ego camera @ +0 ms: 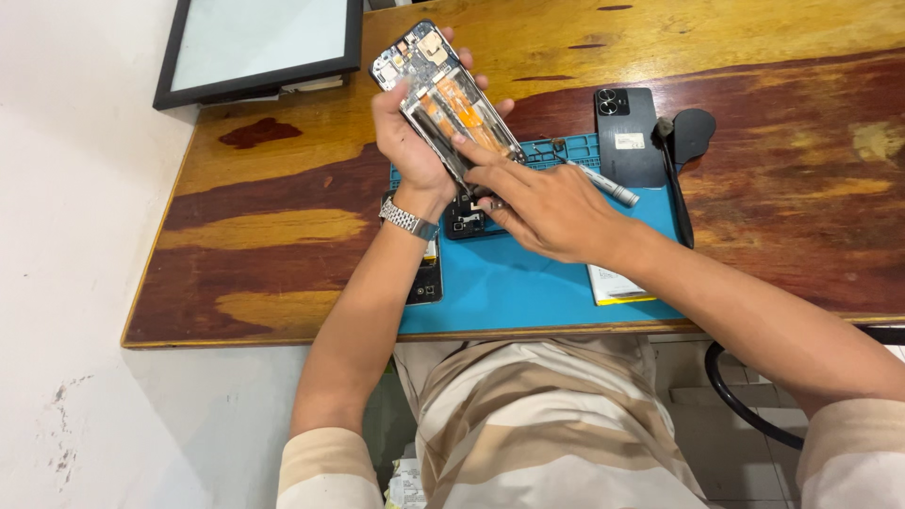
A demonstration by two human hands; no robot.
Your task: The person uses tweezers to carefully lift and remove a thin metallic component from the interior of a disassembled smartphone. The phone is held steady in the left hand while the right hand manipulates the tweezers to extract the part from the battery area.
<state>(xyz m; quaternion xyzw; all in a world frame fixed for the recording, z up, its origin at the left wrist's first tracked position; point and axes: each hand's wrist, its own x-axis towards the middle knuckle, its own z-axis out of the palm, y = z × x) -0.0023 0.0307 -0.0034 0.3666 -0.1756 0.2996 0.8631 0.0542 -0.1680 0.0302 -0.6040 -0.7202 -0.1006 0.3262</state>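
My left hand (407, 141) grips an opened phone (441, 90) with its back cover off, tilted up above the blue work mat (528, 283). Circuit boards and orange flex strips show inside it. My right hand (547, 207) rests against the phone's lower end, the forefinger pressing on its inside near the orange strip, while a silver pen-like tool (603, 184) lies across the fingers. A metal watch (409, 221) sits on my left wrist.
A black phone back cover (627, 132) lies at the mat's far right corner, beside a black stand with a cable (683, 151). A dark framed panel (259, 47) stands far left. Small dark phone parts (429, 278) and a yellow-edged flat piece (613, 286) lie on the mat.
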